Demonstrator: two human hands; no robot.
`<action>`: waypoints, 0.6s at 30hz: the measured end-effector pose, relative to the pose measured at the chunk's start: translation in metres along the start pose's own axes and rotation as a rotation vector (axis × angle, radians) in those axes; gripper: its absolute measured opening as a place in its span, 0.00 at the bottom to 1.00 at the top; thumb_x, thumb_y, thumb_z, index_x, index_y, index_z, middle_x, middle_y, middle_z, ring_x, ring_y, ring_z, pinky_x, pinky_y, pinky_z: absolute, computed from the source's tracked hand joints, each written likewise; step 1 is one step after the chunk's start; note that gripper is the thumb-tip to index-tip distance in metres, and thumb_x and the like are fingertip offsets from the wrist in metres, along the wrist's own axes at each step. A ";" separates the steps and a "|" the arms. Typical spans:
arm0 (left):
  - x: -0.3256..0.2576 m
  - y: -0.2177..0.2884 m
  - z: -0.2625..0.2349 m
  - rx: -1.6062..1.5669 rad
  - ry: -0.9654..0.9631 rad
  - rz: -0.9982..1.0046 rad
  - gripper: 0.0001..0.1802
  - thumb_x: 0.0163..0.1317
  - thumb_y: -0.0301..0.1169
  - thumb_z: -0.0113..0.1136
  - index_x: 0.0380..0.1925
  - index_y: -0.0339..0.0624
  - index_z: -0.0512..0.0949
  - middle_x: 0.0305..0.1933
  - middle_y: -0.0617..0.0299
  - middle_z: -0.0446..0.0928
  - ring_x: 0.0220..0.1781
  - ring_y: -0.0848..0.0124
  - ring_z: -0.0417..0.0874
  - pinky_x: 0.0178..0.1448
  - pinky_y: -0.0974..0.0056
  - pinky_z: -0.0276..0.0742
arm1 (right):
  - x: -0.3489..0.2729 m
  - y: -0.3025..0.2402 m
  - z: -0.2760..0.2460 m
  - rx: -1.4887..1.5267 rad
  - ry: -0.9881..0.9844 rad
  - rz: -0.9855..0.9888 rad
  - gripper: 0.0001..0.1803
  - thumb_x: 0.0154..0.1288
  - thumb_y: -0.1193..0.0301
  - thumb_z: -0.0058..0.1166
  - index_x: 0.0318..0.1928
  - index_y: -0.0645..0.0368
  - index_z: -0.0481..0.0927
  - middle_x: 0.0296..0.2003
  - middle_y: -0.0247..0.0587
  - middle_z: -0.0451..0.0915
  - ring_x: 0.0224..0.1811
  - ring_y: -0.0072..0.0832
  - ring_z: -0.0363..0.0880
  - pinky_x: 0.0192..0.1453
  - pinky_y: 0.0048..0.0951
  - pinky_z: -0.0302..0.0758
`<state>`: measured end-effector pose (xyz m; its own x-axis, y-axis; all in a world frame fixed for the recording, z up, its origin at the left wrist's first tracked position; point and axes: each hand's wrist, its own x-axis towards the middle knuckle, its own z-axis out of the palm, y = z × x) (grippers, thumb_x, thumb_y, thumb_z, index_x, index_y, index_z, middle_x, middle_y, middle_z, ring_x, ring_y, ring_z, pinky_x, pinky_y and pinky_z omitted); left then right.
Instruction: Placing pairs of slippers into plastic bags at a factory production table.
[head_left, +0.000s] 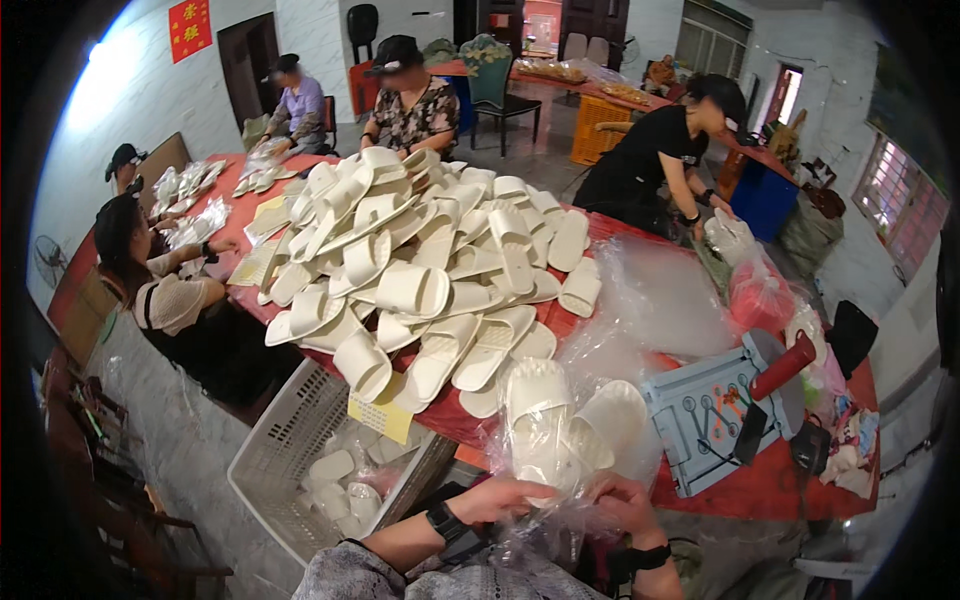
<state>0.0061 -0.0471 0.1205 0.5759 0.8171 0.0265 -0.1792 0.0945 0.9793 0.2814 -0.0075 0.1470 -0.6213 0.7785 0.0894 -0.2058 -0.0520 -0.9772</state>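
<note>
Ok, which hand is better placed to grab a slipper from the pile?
Probably left: the left hand is nearer the slipper pile; the right hand is nearer the blue-grey case. Both are at the clear bag, though.

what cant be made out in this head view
Head view, pile of slippers: lower ones hidden by upper ones.
Exact grip of left hand and right hand: obscured by crumpled clear bag.
Number of items in the basket: they overlap.
Patterned grey clothing: cut off by lower edge.

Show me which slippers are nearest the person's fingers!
The pair in clear plastic, just beyond the fingers. The other slippers, like those in the pile and crate, lie farther off.
</note>
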 end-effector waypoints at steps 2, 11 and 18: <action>-0.018 0.023 -0.009 -0.214 0.182 -0.238 0.25 0.64 0.30 0.64 0.60 0.37 0.72 0.49 0.65 0.80 0.43 0.77 0.79 0.42 0.72 0.74 | 0.005 0.011 -0.006 -0.090 0.140 0.083 0.04 0.65 0.77 0.56 0.39 0.61 0.81 0.40 0.34 0.79 0.42 0.22 0.76 0.50 0.24 0.71; -0.187 0.063 -0.080 -0.299 1.384 -0.019 0.13 0.59 0.32 0.63 0.43 0.40 0.78 0.31 0.68 0.79 0.27 0.78 0.77 0.29 0.74 0.72 | 0.040 0.074 -0.055 -1.157 0.526 -0.095 0.14 0.57 0.72 0.62 0.44 0.62 0.79 0.45 0.43 0.78 0.50 0.41 0.75 0.53 0.40 0.72; -0.278 -0.054 -0.142 -0.765 1.636 0.232 0.15 0.64 0.41 0.63 0.45 0.45 0.79 0.34 0.68 0.81 0.23 0.72 0.74 0.26 0.68 0.70 | 0.035 0.126 -0.062 -1.393 0.407 0.193 0.37 0.56 0.59 0.63 0.63 0.64 0.68 0.61 0.60 0.67 0.65 0.56 0.63 0.69 0.50 0.62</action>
<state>-0.2577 -0.1982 0.0320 -0.7012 0.4775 -0.5294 -0.6891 -0.2636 0.6750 0.2804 0.0515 0.0148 -0.2531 0.9612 0.1099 0.8828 0.2759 -0.3802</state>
